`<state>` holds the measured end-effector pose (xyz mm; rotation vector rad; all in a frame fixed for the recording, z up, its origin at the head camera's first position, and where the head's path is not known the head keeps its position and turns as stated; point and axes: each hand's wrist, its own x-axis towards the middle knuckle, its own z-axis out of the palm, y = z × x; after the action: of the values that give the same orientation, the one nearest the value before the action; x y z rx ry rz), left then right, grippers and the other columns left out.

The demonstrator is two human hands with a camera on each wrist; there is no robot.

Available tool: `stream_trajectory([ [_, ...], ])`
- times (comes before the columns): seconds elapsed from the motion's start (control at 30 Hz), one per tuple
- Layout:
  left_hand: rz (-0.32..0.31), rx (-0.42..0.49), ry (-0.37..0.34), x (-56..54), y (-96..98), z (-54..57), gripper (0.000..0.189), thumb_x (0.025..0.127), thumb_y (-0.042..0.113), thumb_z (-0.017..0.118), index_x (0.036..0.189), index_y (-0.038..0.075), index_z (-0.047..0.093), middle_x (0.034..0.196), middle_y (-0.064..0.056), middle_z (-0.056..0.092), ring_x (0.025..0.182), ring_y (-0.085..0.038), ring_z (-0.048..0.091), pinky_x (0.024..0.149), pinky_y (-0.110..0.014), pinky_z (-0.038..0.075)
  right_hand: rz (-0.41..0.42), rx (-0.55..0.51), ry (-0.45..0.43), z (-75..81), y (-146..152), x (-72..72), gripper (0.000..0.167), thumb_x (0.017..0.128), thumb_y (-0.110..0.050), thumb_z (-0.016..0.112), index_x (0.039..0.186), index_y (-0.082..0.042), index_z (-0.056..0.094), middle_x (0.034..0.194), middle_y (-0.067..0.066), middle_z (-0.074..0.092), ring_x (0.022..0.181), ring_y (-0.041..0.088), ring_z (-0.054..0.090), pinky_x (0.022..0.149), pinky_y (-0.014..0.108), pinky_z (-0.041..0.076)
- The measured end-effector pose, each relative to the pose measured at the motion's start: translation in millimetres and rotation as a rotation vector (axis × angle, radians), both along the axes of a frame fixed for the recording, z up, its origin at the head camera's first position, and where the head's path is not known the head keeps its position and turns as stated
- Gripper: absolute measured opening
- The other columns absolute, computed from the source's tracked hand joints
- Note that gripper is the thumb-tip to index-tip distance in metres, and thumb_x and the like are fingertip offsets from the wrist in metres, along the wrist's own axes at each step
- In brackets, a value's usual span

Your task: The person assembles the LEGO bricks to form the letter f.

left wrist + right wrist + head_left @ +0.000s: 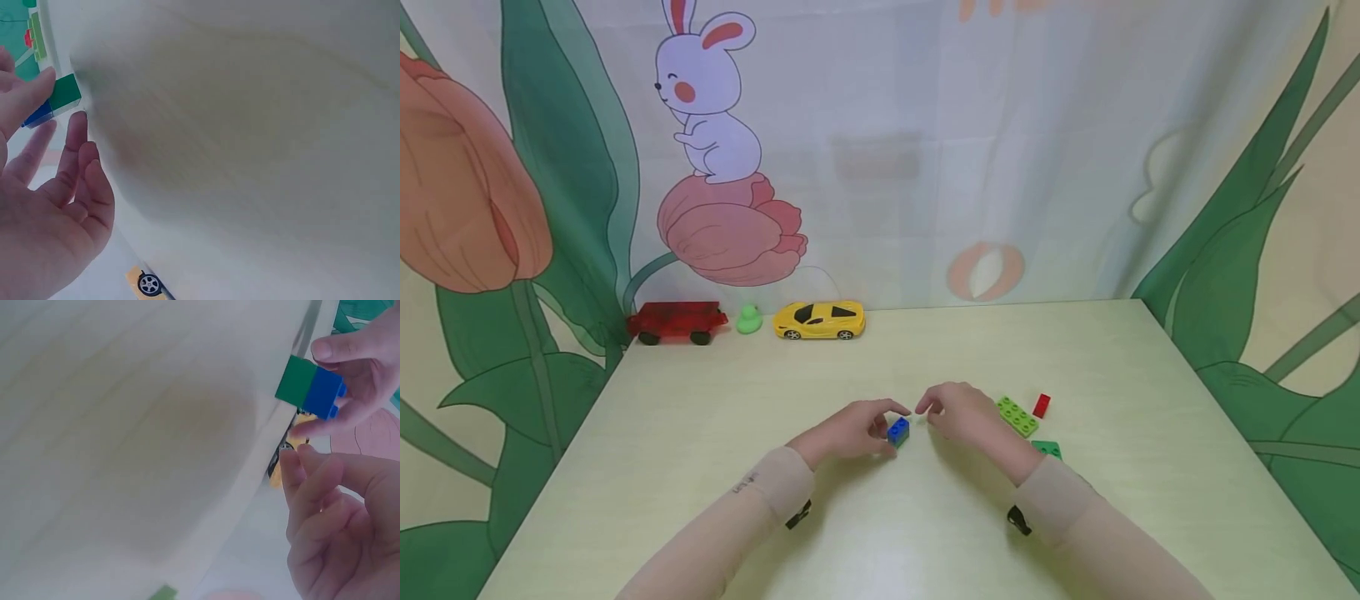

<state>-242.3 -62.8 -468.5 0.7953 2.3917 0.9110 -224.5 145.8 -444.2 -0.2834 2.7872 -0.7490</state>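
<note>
A blue toy brick (pixel 898 428) sits on a green brick (pixel 296 381), the two joined as a small stack. My left hand (pixel 859 428) is curved around the stack's left side, thumb close to it in both wrist views. Its other fingers are spread, with the index finger reaching past the stack. To the right, my right hand (pixel 958 412) hovers with fingers loosely bent and nothing between them. Its fingertips (pixel 289 464) point towards the stack, a short gap away.
Right of my right hand lie a lime green brick plate (pixel 1018 417), a small red brick (pixel 1042 406) and a green brick (pixel 1047 449), partly behind my forearm. Along the table's back edge stand a red toy vehicle (pixel 677 322), a green duck (pixel 748 319) and a yellow car (pixel 820 320).
</note>
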Motion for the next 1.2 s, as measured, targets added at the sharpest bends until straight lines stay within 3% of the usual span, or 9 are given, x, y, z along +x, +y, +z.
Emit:
stream_trajectory([
  [0.2,0.003,-0.005,0.032,-0.5,-0.1,-1.7,0.042,0.084,0.020,0.077,0.122,0.015,0.061,0.088,-0.001,0.060,0.077,-0.016,0.054,0.073,-0.029,0.046,0.003,0.055,0.099,3.0,14,5.7,0.010,0.088,-0.017,0.072,0.098,-0.017,0.073,0.084,-0.005,0.065,0.075,0.014,0.058,0.061,0.032,0.045],
  [0.4,0.057,-0.023,0.028,-1.6,-1.1,-3.2,0.042,0.082,0.024,0.079,0.118,0.014,0.062,0.091,-0.003,0.061,0.078,-0.015,0.054,0.073,-0.029,0.046,-0.035,0.099,0.100,4.8,32,12.2,0.013,0.087,-0.023,0.072,0.100,-0.019,0.072,0.086,-0.007,0.064,0.075,0.015,0.058,0.052,0.030,0.043],
  [0.67,0.083,-0.021,0.026,2.7,-2.8,-0.8,0.045,0.080,0.025,0.081,0.118,0.011,0.061,0.089,-0.004,0.061,0.076,-0.015,0.053,0.071,-0.029,0.045,-0.082,0.074,0.156,8.5,61,22.9,0.015,0.087,-0.023,0.072,0.100,-0.017,0.072,0.087,-0.005,0.065,0.074,0.016,0.059,0.053,0.030,0.043],
  [1.0,0.098,-0.032,0.045,3.8,-4.3,3.3,0.045,0.079,0.028,0.082,0.118,0.016,0.062,0.094,-0.004,0.060,0.083,-0.017,0.053,0.075,-0.032,0.045,-0.164,0.154,0.136,7.0,93,26.7,0.026,0.086,-0.028,0.073,0.106,-0.013,0.070,0.096,0.004,0.066,0.073,0.018,0.058,0.049,0.031,0.043],
  [1.2,0.113,-0.042,0.044,0.4,-6.5,-2.1,0.044,0.078,0.031,0.082,0.117,0.018,0.064,0.098,-0.001,0.059,0.088,-0.019,0.053,0.077,-0.032,0.045,-0.177,0.172,0.106,1.2,102,26.2,0.036,0.083,-0.030,0.076,0.111,-0.009,0.067,0.093,0.005,0.066,0.068,0.017,0.057,0.048,0.031,0.043],
])
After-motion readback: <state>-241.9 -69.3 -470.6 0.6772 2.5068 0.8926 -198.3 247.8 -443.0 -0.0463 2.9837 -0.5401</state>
